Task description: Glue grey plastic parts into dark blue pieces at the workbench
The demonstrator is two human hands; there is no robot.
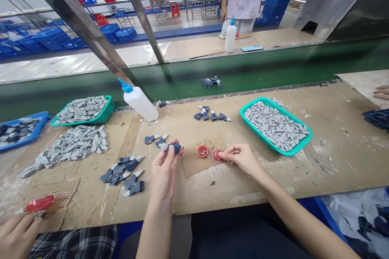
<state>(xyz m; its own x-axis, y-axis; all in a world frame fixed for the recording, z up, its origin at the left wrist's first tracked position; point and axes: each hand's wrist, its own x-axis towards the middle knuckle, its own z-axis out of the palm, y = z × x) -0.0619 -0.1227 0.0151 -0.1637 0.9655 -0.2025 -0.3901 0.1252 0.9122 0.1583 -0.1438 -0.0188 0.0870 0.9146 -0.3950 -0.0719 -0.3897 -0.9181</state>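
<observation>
Your left hand closed around dark-blue-and-grey plastic piece, lower center of frame. Your right hand nearly shut, fingertips pinching red cap at cardboard square on counter; second red cap just beside. Teal basket of grey pieces right of center

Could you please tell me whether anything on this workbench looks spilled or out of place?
Yes: a few grey parts lie just beyond the far rim of the teal basket, apart from its pile, so they look spilled. A single grey part also sits alone to the basket's right.
</observation>
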